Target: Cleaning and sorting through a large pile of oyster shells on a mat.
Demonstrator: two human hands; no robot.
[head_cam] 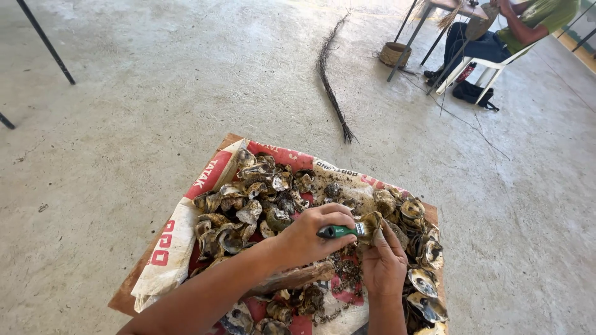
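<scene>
The left hand (307, 239) has its fingers wrapped tight round a green-handled brush (347, 231). The brush hairs touch a shell (371, 222) held up in the fingers of the right hand (383, 263). This happens over a sack (177, 239) on a low wooden board (124, 296), heaped with a pile of shells (254, 205). For good brushing, I think the shell should be held still and brushed with short strokes away from the body, so the dirt falls on the sack.
</scene>
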